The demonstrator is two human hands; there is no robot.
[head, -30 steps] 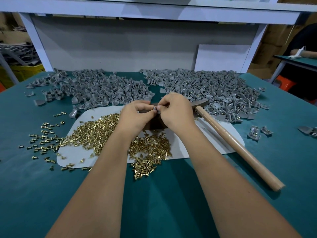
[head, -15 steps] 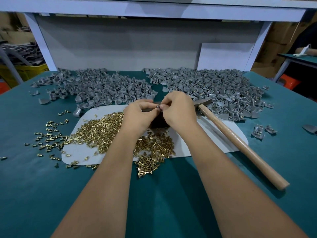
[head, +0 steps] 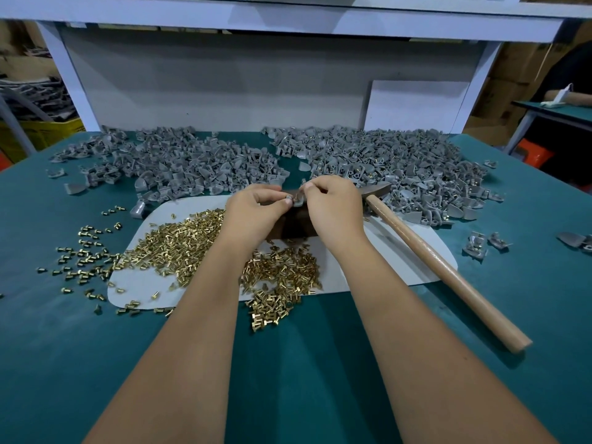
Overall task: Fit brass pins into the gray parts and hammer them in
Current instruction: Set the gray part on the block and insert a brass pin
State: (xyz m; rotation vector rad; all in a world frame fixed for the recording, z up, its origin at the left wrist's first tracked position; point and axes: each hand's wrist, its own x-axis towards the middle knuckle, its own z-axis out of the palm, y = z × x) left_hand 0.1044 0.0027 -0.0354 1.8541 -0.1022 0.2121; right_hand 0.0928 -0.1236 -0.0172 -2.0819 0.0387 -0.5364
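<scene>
Both hands meet over the dark block

The left hand (head: 256,208) pinches a small brass pin (head: 288,197) against the pale gray part (head: 298,201) pinched by the right hand (head: 333,206), above the teal tabletop (head: 288,363).

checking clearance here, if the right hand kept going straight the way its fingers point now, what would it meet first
The right hand points left, pinching a gray part. Straight on, it would first meet the left hand, whose fingertips are already almost touching it. Depth between them is hard to judge.
</scene>
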